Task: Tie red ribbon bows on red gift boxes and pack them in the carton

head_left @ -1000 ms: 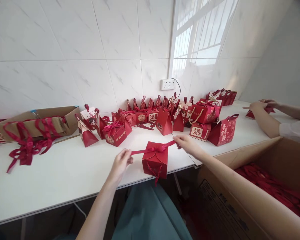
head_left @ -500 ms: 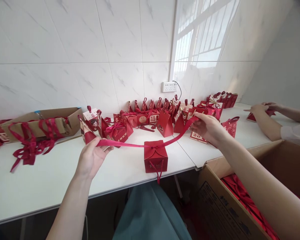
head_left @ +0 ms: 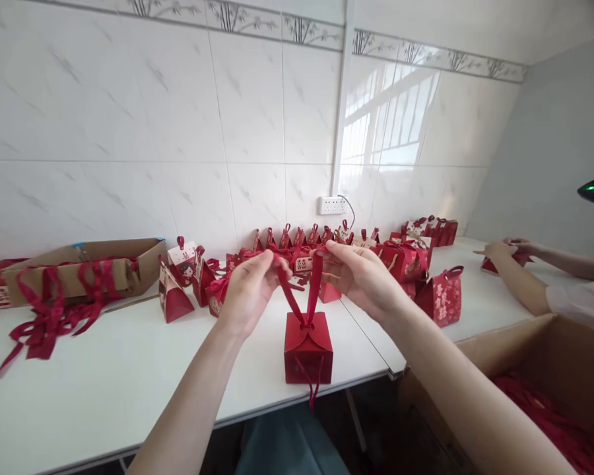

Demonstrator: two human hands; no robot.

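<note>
My left hand (head_left: pixel 250 287) pinched one tail of the flat, glossy red ribbon (head_left: pixel 315 288) and my right hand (head_left: pixel 363 274) the other, fingertips closed, so an even, gentle pull seemed wisest to keep the small red cube-shaped paper box (head_left: pixel 307 359) from tipping. It stood near the front edge of the white tabletop (head_left: pixel 103 389), with wider room leftward than toward the brown cardboard carton (head_left: pixel 505 336).

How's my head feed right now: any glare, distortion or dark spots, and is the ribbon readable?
Head view: a bright window reflection glares off the tiled wall; wide-angle stretch toward the edges, as at the cardboard box; deep shadow beneath the white table; ribbon readable above the red gift box, its ends obscured around both hands.
</note>
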